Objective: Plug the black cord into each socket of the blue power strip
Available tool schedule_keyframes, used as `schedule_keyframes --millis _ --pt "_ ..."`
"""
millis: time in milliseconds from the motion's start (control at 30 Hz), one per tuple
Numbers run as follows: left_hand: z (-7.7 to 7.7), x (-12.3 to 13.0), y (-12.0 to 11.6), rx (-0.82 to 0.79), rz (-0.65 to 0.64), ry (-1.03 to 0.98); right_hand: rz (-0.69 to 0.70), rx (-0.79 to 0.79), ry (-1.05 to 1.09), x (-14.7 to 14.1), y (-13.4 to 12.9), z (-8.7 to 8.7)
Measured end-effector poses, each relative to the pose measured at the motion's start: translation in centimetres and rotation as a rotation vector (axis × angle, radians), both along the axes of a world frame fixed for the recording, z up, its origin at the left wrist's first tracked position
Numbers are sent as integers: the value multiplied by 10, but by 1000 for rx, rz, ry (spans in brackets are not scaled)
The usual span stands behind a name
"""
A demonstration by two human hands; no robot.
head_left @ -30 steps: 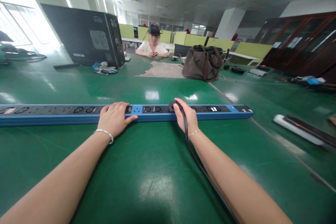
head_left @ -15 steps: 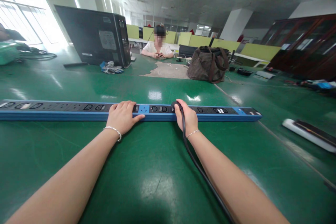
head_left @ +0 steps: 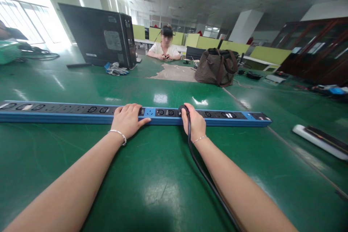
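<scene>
A long blue power strip [head_left: 165, 120] with a black socket face lies across the green table, its left end at the picture's edge. My left hand [head_left: 126, 120] grips the strip left of a blue socket, fingers over its top and thumb along the near side. Between the thumb and fingers of my right hand [head_left: 197, 123] is a black power plug [head_left: 181, 109], held at the strip's socket face. How deep the plug sits is hidden by the hand. Its black cable [head_left: 199, 166] hangs toward me beside my right forearm.
A black computer case [head_left: 92, 36] stands at the back left, with gloves [head_left: 116, 69] before it. A brown bag [head_left: 214, 67] sits back right. Across the table a person [head_left: 164, 50] sits with hands together. A white and black bar-shaped object [head_left: 320, 140] lies at right.
The view has shifted very slightly. Both hands, the plug and the power strip keep their places.
</scene>
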State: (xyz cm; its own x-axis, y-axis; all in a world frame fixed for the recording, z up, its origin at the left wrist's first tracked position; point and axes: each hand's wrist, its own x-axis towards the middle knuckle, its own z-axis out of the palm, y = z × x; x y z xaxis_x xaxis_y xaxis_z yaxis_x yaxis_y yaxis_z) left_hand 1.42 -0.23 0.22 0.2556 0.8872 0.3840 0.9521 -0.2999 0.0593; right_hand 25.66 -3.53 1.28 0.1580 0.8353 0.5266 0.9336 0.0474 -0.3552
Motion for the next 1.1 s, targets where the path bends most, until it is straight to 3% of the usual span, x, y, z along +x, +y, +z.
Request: schedule_keyframes --millis 333,667,900,1100 --pt "1 0 -1 12 -17 -9 -3 -29 -73 -2 -3 0" --pt "0 0 0 18 3 18 -38 -45 -308 -7 -1 1" --pt "0 0 1 13 6 15 89 43 -332 -3 -3 -5" --pt "-2 -1 1 27 8 12 147 13 -321 2 3 -2"
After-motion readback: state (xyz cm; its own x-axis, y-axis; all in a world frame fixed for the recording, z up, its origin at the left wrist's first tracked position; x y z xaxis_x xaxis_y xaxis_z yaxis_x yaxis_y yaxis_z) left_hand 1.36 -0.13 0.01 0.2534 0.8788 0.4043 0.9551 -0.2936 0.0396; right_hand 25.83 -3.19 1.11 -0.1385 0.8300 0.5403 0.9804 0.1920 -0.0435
